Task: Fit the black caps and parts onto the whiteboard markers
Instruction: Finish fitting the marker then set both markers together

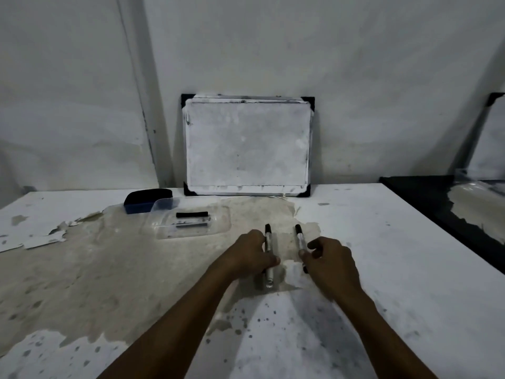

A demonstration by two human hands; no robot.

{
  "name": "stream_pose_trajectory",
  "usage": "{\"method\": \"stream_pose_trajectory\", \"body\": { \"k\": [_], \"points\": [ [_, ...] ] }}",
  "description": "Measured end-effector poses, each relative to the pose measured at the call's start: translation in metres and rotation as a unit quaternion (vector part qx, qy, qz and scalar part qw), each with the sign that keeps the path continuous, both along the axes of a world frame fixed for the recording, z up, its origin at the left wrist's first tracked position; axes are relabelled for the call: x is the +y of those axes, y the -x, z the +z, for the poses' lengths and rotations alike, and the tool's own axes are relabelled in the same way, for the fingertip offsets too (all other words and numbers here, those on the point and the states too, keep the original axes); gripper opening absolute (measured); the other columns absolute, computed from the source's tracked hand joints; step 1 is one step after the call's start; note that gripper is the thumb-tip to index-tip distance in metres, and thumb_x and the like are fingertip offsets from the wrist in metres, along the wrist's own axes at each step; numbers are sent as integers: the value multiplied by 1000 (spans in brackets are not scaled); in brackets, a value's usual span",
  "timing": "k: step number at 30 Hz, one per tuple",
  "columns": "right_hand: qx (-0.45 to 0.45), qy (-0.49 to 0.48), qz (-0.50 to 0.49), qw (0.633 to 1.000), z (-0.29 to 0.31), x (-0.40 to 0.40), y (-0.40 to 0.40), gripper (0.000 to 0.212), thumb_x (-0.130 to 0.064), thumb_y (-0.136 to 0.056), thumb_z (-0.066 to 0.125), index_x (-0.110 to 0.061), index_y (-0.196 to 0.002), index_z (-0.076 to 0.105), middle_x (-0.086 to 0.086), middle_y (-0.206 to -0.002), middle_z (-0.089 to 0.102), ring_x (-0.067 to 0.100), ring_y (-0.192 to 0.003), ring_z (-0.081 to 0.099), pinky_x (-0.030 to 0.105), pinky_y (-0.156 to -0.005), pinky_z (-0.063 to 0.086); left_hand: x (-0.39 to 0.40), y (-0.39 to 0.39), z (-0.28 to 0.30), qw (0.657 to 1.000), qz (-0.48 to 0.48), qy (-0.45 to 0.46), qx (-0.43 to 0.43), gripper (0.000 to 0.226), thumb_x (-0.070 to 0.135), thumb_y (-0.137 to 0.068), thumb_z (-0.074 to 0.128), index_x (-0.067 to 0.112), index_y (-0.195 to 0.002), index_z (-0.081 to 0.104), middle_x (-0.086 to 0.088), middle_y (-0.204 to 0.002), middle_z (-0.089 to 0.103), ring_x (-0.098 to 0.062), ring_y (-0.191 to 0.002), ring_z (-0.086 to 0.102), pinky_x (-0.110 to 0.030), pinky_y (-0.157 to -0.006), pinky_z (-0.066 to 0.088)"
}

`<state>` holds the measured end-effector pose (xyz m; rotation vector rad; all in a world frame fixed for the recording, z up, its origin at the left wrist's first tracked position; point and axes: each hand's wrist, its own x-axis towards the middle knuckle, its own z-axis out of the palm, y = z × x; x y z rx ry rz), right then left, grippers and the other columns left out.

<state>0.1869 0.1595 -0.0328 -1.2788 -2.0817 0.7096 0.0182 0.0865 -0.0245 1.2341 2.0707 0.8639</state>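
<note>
Two whiteboard markers lie side by side on the table, pointing away from me. My left hand (pixel 252 254) is wrapped around the left marker (pixel 268 239), whose black cap shows at the far end and whose open near end pokes out below my thumb. My right hand (pixel 332 258) pinches the right marker (pixel 300 239) near its middle; a black piece shows under my fingers at its near end. A clear plastic tray (pixel 218 228) further left holds a black cap (pixel 191 214) and a grey marker part (pixel 191 224).
A small whiteboard (pixel 247 144) leans on the wall at the table's back. A blue eraser (pixel 144 201) sits left of it, beside the tray. The tabletop (pixel 382 255) is white with peeling patches. A black table (pixel 426 192) stands to the right.
</note>
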Motion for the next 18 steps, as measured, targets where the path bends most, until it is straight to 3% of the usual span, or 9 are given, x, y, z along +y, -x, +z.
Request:
{"method": "stream_pose_trajectory", "body": {
  "k": [2,6,8,11,14,18],
  "points": [
    [-17,11,13,1000,-8,9,-2,39,-42,-81,66,-16,-111,62,5,-91,74,22,-87,68,37,-76,55,19,-11,3,999,-14,17,24,40,34,-73,76,10,-101,61,-10,-94,65,-20,-76,61,-29,-57,45],
    [-15,9,42,999,-14,17,-4,31,-37,-82,65,-16,-103,67,3,-83,73,20,-81,68,37,-72,56,44,-29,6,998,-11,37,42,26,24,-78,74,14,-74,50,-2,-74,54,-12,-62,53,-23,-46,43],
    [-18,4,53,998,-17,19,-3,27,-37,-81,65,-19,-100,69,1,-81,73,18,-79,68,38,-71,57,51,-33,5,998,-5,40,56,23,21,-81,71,13,-79,49,-4,-80,53,-14,-67,53,-23,-47,44],
    [-18,7,53,998,-20,21,-1,25,-37,-82,63,-21,-101,70,1,-84,73,19,-80,67,36,-70,56,54,-36,7,998,2,29,59,27,24,-86,65,5,-103,57,-16,-100,61,-20,-80,56,-22,-52,44],
    [-14,9,49,999,-22,21,0,24,-39,-84,62,-24,-100,70,0,-84,73,19,-79,67,35,-69,56,56,-37,5,998,8,26,58,25,30,-94,54,5,-95,58,-20,-95,63,-25,-79,60,-24,-48,45],
    [-7,16,54,998,-22,19,2,26,-42,-84,61,-24,-98,71,-1,-82,73,17,-75,67,36,-67,56,58,-35,1,998,6,25,61,31,30,-92,54,1,-94,64,-20,-98,69,-32,-91,66,-26,-57,44]
  ]
}}
